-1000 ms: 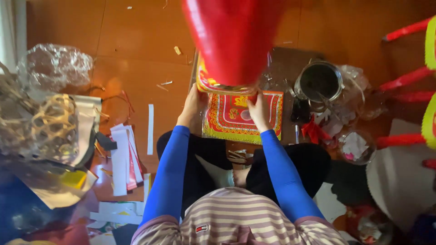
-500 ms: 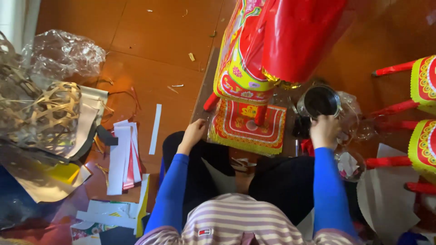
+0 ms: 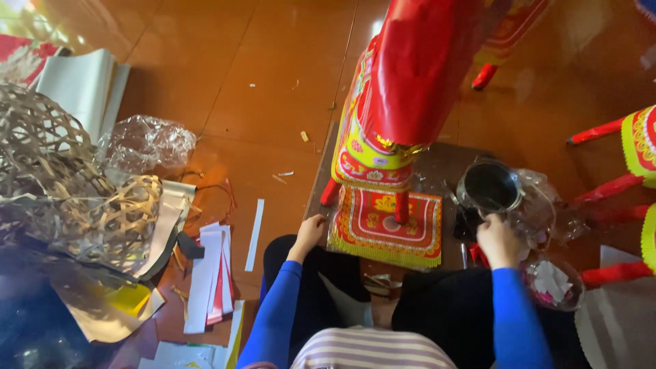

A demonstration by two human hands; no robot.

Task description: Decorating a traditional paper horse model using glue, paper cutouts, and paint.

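A red paper animal figure [image 3: 403, 89] with yellow and green trim stands on a dark board [image 3: 444, 171]; its red legs rest on a red and gold fringed paper cloth [image 3: 386, 229]. My left hand [image 3: 311, 232] lies at the cloth's near left edge, touching it, fingers loosely curled and holding nothing that shows. My right hand [image 3: 497, 239] is over at the right, next to a round dark metal tin [image 3: 488, 188] and crinkled clear plastic [image 3: 540, 212]. Whether it grips anything is hidden. Both arms wear blue sleeves.
Woven bamboo frames [image 3: 68, 184] and clear plastic wrap [image 3: 147, 143] lie at the left on the brown tiled floor. Cut strips of white and red paper [image 3: 212, 273] sit by my left knee. More red figure legs [image 3: 615, 184] stand at the right.
My right hand has reached right to the tin. The view has tilted, so the red figure now appears higher and more upright. My left hand stays at the cloth's edge.
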